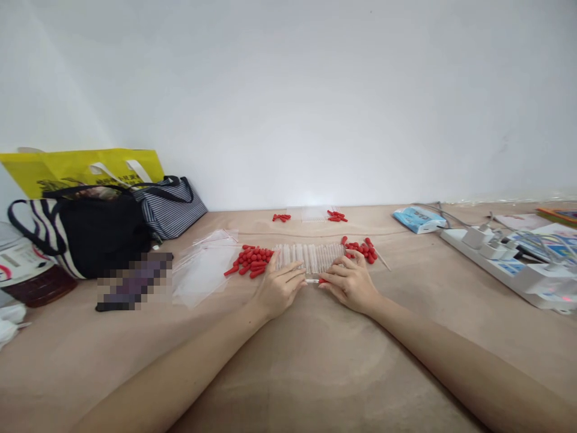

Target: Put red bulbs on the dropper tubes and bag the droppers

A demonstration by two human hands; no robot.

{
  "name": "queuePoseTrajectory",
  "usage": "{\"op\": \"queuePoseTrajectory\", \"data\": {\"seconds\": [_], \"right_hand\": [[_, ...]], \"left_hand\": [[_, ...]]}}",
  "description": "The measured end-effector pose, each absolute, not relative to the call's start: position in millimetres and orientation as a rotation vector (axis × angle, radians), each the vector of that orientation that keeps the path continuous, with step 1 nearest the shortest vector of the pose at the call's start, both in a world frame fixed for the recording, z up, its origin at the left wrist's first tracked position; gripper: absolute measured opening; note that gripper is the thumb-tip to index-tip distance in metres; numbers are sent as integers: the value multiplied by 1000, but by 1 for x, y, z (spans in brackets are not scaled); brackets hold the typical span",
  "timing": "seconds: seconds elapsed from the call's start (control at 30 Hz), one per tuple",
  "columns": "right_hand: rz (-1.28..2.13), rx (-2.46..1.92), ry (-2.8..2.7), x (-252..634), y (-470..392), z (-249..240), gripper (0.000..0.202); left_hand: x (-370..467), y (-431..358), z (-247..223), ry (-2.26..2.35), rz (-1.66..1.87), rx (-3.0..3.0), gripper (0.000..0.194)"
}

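Low over the table, my left hand (282, 288) is closed on one end of a thin clear tube (312, 281), which lies crosswise between my hands. At the tube's right end, my right hand (351, 282) pinches a red rubber bulb (321, 281). Whether the bulb is fully on the tube is hidden by the fingers. Just beyond both hands lies a row of clear tubes (311, 257), side by side. Red rubber bulbs (252, 260) are heaped left of the row, and a smaller heap of red bulbs (369, 251) sits by my right hand.
Farther back lie more tubes (314, 214) between two small red groups. Clear plastic bags (202, 270), a blurred dark object (137, 282) and a black bag (106, 225) are at left. A power strip (509, 270) and blue packet (418, 219) are at right.
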State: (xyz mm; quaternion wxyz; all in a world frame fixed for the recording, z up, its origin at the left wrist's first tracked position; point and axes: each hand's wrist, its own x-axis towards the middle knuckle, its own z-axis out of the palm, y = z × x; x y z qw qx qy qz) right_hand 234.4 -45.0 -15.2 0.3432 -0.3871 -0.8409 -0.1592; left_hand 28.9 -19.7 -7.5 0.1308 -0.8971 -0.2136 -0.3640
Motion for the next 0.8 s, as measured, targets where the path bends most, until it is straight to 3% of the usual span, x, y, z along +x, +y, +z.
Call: {"op": "queuePoseTrajectory", "data": {"seconds": [0.8], "right_hand": [[-326,-894,-2090,238,-46,-13,14]], "left_hand": [[29,-19,-7,-695,-1115,-2626,16]]}}
